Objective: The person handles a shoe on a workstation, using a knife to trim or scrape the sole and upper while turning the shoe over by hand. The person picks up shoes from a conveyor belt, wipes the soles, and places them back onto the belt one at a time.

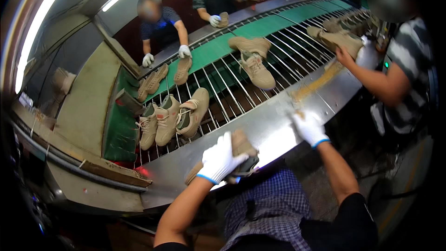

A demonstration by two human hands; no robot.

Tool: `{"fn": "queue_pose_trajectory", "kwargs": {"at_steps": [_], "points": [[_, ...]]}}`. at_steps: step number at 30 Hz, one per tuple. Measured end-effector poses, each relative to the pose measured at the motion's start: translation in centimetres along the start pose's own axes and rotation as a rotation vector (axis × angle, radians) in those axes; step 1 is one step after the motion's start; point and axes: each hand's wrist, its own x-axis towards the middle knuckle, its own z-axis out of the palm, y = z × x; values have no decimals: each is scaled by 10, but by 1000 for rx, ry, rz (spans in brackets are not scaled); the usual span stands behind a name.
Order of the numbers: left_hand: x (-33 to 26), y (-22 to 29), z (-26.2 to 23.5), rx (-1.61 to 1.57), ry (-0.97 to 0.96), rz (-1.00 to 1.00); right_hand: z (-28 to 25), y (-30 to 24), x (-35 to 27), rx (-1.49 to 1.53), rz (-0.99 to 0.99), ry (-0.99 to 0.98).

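A: Your left hand point(220, 160)?
B: Against a beige shoe point(243, 143) at the near edge of the worktop point(272, 135); thumb spread from fingers, grip unclear.
A: Your right hand point(308, 128)?
B: Over the metal, blurred; can't tell whether your fingers spread or press together.

Cloth point(283, 200): dark blue-purple check with pale lines, creased, worn at the front
Left glove point(219, 159): white fabric, ahead and left of the cloth
Left cuff point(207, 178): blue-edged
Right glove point(310, 128): white, blurred, ahead and right of the cloth
Right cuff point(320, 142): bright blue edge
Left sleeve point(171, 247): black, left of the cloth
Right sleeve point(350, 221): black, right of the cloth, thin pale line along its outer side
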Motion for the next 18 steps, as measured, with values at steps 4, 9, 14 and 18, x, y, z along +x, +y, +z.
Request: {"fn": "queue_pose_trajectory", "kwargs": {"at_steps": [4, 9, 14, 18], "points": [[-18, -7, 0, 59, -8, 107, 1, 11, -8, -320, -300, 95], [-15, -3, 5, 15, 81, 220, 31, 3, -2, -742, -405, 180], [-8, 1, 4, 9, 28, 227, 77, -25, -2, -310, -689, -101], [-12, -6, 6, -66, 55, 349, 108, -30, 2, 18, -655, -600]]}}
